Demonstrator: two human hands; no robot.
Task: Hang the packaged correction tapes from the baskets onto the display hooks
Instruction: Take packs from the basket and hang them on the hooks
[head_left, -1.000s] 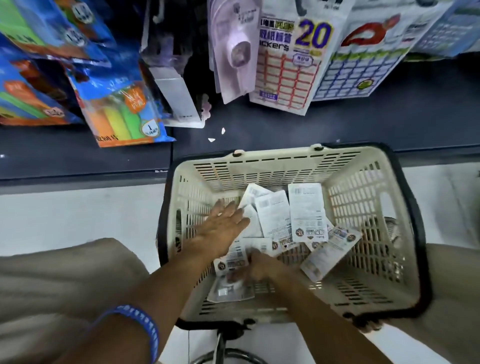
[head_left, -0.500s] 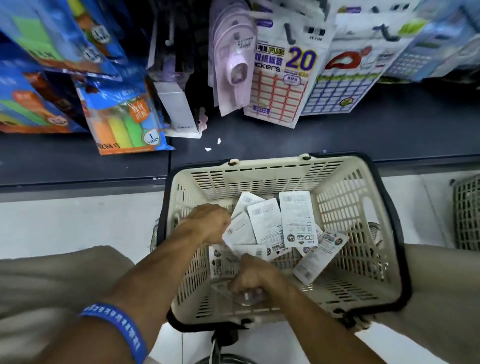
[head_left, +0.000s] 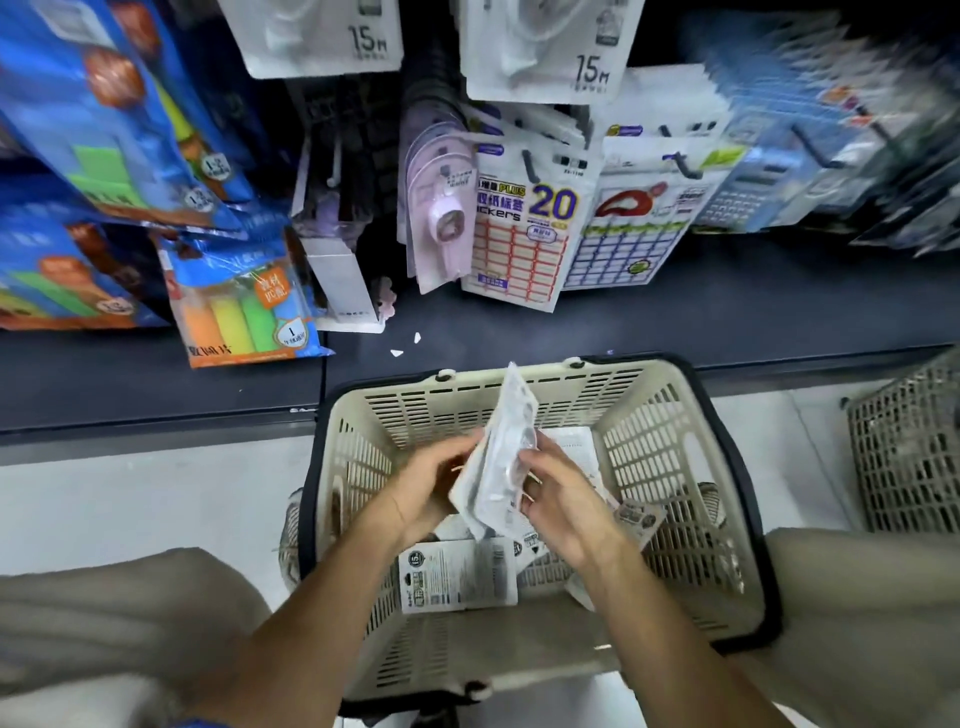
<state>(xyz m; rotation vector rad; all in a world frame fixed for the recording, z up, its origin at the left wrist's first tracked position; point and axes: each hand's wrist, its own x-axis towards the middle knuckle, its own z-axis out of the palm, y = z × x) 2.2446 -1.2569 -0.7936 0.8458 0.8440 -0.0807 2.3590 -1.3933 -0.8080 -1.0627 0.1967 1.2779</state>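
A cream plastic basket (head_left: 670, 467) with a black rim sits between my knees. Above it my left hand (head_left: 426, 488) and my right hand (head_left: 566, 499) hold a stack of packaged correction tapes (head_left: 498, 457) upright between them, edge toward me. More packages (head_left: 457, 577) lie face down on the basket floor. On the display, pink correction tapes (head_left: 441, 208) hang from a hook, and white 15m packages (head_left: 545, 47) hang higher up.
Sticker label packs (head_left: 524, 234) and calculators (head_left: 753, 171) hang to the right of the pink tapes; blue sticky-note packs (head_left: 244, 296) hang at left. A dark shelf (head_left: 675, 306) runs behind the basket. A second mesh basket (head_left: 909, 447) stands at the right.
Both hands gathered packages from the basket floor and lifted them up as a stack. My view tilted up toward the hooks.
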